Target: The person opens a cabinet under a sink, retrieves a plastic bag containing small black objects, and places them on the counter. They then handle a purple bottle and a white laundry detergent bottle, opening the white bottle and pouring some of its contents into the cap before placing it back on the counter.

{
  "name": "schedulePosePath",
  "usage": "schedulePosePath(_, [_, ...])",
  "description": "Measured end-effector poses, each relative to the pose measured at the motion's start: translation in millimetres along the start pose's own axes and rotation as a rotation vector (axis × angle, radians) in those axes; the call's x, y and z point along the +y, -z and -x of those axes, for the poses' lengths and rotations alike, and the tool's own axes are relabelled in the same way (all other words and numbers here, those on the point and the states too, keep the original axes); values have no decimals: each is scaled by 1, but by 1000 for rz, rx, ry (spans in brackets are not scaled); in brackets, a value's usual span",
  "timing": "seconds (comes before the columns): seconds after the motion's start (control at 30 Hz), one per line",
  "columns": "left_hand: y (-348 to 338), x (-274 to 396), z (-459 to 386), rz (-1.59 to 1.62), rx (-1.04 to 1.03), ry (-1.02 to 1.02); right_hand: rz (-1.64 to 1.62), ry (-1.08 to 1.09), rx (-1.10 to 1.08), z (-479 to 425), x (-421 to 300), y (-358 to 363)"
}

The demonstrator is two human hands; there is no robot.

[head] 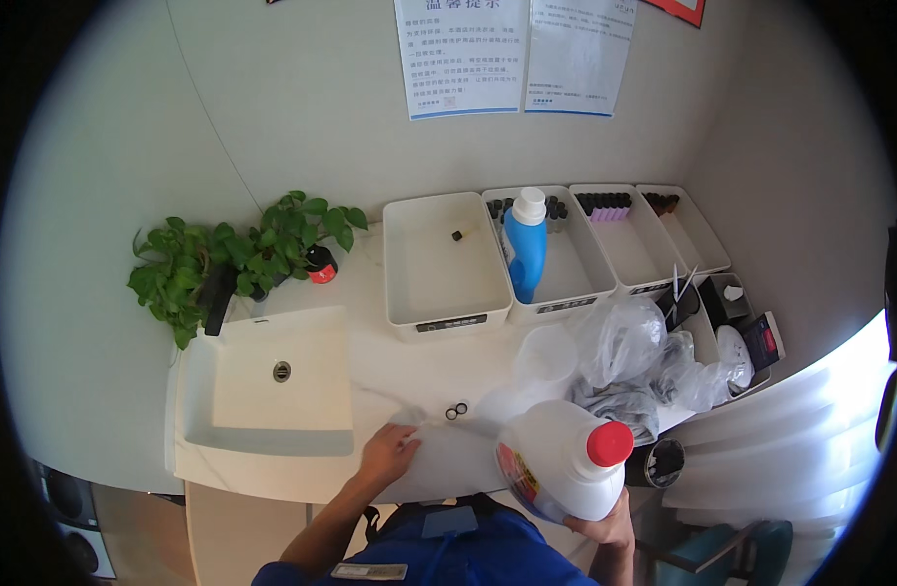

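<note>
My right hand [608, 521] grips a large white plastic jug [562, 443] low on its side. The jug has a red screw cap [610, 443] on and a coloured label; it leans at the counter's front edge. Most of that hand's fingers are hidden behind the jug. My left hand [391, 453] is over the front of the white marbled counter [434, 373], half curled with fingertips apart and nothing visible in it. Two small dark-rimmed rings or caps [456, 411] lie beyond it. A blue bottle with a white cap [528, 249] stands in or over the second bin.
White bins [448, 327] line the wall, several holding small dark-capped vials [611, 206]. A white sink [283, 406] with a black faucet [218, 300] and potted plants [272, 249] is at left. Plastic bags [624, 340], a grey cloth [624, 406] and scissors [679, 291] crowd the right.
</note>
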State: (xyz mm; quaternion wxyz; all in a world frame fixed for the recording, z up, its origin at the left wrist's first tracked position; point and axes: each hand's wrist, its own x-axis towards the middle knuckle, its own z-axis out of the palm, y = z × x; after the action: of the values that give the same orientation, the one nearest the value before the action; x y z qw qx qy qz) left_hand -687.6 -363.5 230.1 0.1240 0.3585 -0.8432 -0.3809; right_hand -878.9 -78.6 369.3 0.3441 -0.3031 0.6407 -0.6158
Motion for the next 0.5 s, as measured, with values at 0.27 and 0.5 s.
schedulePosePath(0.27, [-53, 23, -63, -234, 156, -587, 83, 25, 24, -1, 21, -4])
schedulePosePath(0.5, [-62, 5, -84, -294, 141, -618, 109, 127, -81, -21, 23, -13])
